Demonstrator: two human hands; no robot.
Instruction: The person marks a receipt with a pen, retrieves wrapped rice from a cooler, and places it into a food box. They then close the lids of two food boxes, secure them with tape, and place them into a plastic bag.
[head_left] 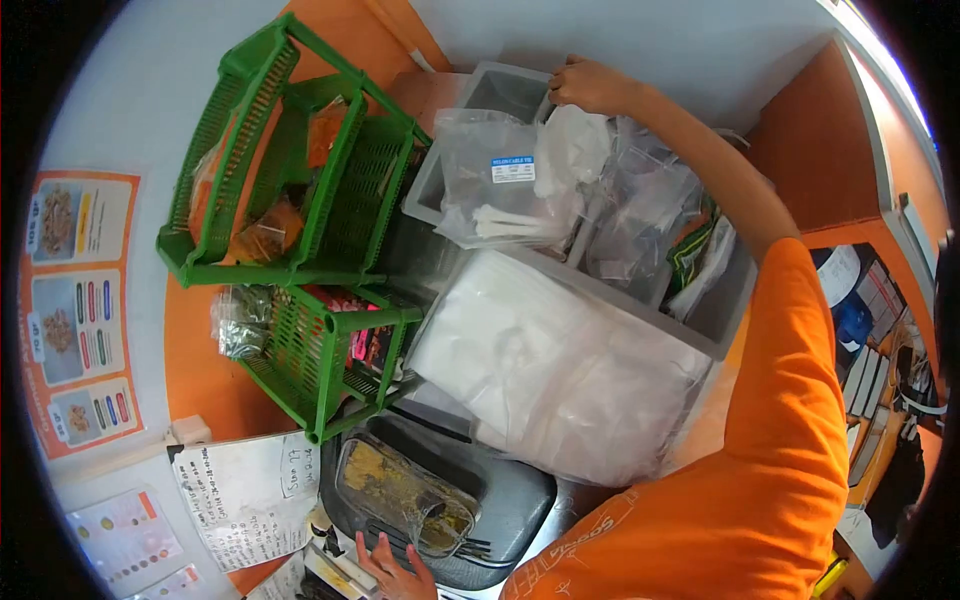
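My right hand [590, 86] is at the top, its fingers curled over the rim of a grey divided bin [730, 310]. The bin holds a clear bag with a blue label [513, 169], crumpled white plastic [575, 145] and more clear bags. Below the bin lies a stack of white plastic bags [560, 370]. At the bottom edge, my left hand [395, 572] has its fingers spread, beside a dark grey case or bag [520, 500]. A transparent container with yellowish residue [405, 485] sits on that dark surface.
A green basket rack [330, 380] with packets stands left of the bin. Handwritten sheets [250, 500] are at the lower left, and a poster [85, 310] hangs on the wall. An orange shelf with tools and cables [880, 370] is at the right.
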